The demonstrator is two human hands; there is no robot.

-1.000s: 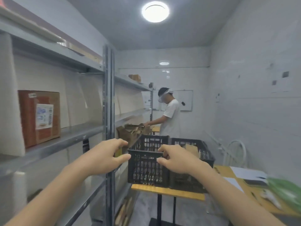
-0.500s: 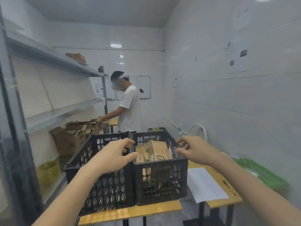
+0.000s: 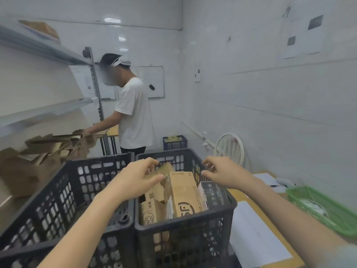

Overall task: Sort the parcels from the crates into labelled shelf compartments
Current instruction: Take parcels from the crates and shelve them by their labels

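Black plastic crates sit side by side, touching, on a yellow tabletop (image 3: 239, 195). The left crate (image 3: 63, 190) looks bare inside. The right crate (image 3: 193, 238) holds cardboard parcels on end, an SF Express box (image 3: 183, 194) tallest. My left hand (image 3: 135, 178) and right hand (image 3: 222, 175) hover over it, fingers loosely bent, gripping nothing. White paper (image 3: 255, 235) and a green tray (image 3: 324, 209) lie to the right. White tiled walls. Grey metal shelving (image 3: 38, 47) on the left. A person in a white T-shirt (image 3: 133, 113) stands at the far end.

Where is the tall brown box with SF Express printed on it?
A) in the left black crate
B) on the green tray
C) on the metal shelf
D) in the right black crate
D: the box stands upright in the right crate, among other boxes.
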